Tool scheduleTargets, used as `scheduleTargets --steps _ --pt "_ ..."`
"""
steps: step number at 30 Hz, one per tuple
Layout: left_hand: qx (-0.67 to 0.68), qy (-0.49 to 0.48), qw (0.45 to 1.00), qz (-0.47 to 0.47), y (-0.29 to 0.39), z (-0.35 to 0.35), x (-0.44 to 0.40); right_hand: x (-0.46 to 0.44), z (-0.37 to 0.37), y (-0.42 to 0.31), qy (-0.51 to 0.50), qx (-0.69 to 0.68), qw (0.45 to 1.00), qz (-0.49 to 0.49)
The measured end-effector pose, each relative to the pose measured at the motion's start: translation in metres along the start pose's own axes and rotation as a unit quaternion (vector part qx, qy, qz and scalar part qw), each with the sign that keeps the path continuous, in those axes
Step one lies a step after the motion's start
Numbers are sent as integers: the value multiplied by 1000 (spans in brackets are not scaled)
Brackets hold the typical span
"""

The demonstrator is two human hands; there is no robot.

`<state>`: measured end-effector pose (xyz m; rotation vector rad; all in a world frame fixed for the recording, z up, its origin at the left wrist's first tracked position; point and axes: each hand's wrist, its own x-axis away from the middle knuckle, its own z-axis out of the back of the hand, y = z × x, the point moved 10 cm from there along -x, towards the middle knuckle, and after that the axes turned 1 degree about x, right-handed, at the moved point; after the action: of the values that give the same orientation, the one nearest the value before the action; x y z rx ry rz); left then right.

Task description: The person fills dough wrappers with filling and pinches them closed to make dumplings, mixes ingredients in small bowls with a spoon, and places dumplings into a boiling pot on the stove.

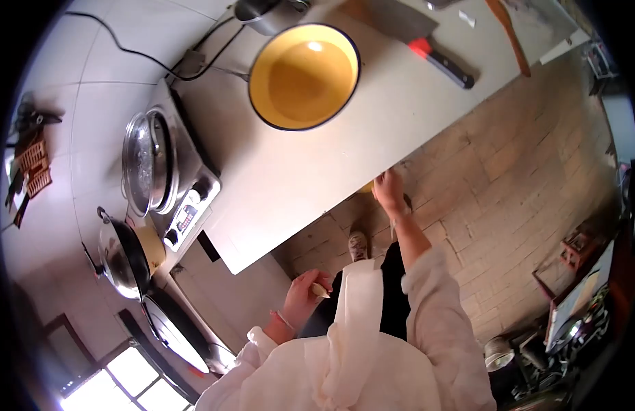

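Note:
My left hand (pixel 306 293) is low in front of my body, its fingers curled round a small pale pointed piece (pixel 321 291) whose kind I cannot make out. My right hand (pixel 388 191) reaches to the front edge of the countertop (pixel 290 178), fingers closed. Just beside its fingertips, a bit of something yellow (pixel 367 187) shows below the edge, mostly hidden. What the right fingers grip is not visible. Farther back on the counter sits a yellow enamel bowl (pixel 304 77) with a dark rim.
A cleaver (pixel 441 63) with a red and black handle lies right of the bowl, near a wooden stick (pixel 511 38). An electric cooker (pixel 191 205) carries a lidded pan (pixel 150 164) at left. A wok (pixel 122 257) stands nearer. Tools clutter the floor at right.

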<state>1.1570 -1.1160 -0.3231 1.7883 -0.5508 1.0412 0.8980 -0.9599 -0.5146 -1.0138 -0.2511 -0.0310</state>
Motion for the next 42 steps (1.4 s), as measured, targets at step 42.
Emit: scheduleTargets --steps 42 --pt "22 -45 981 -187 249 -193 -62 -129 280 -290 -35 187 958 215"
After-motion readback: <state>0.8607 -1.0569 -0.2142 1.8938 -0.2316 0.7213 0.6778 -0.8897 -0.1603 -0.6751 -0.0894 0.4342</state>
